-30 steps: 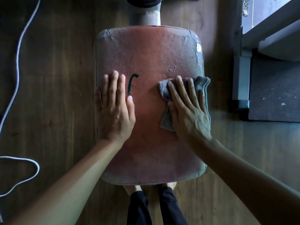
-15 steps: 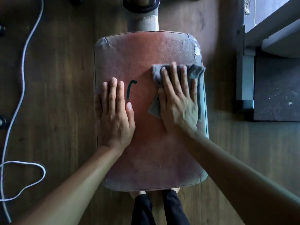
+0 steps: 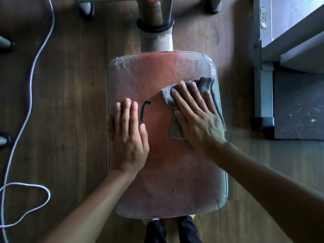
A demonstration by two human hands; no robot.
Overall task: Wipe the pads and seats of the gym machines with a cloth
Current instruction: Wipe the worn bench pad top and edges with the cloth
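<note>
Seat pad [image 3: 168, 181]: worn reddish cushion seen from straight above, lying under both hands; it is scuffed at the two far corners beyond the fingertips.
Left hand [image 3: 128, 135]: released, palm flat on the pad, fingers straight and close together.
Right hand [image 3: 198, 120]: also released, fingers straight and spread, pressing the cloth onto the pad; its fingertips reach farther away than the left hand's.
Cloth [image 3: 204, 84]: grey and crumpled, trapped between the right hand and the pad. It shows past the fingertips, beside the thumb and outside the little finger at the pad's edge.
Green mark [image 3: 144, 111]: short hooked stroke on the pad between the hands, just beside the left index finger.
Post [image 3: 156, 41]: pale tube meeting the pad's far edge, beyond both hands.
Floor [image 3: 73, 137]: dark wood planks; a white cable [image 3: 30, 88] snakes well outside the left hand.
Frame: grey metal frame [image 3: 263, 95] and dark mat [image 3: 298, 106], well outside the right hand.
Change: a second ago the right fingertips were level with the left ones; now hand and cloth sit farther up the pad, much as half a second ago. The left hand has stayed beside the mark. More of the post and the machine feet [image 3: 85, 9] now show.
Hidden: most of the cloth lies under the right hand. The pad's near edge covers the legs [image 3: 190, 230] except for dark trouser fabric. Both forearms run off the bottom edge. The right hand is slightly blurred.
</note>
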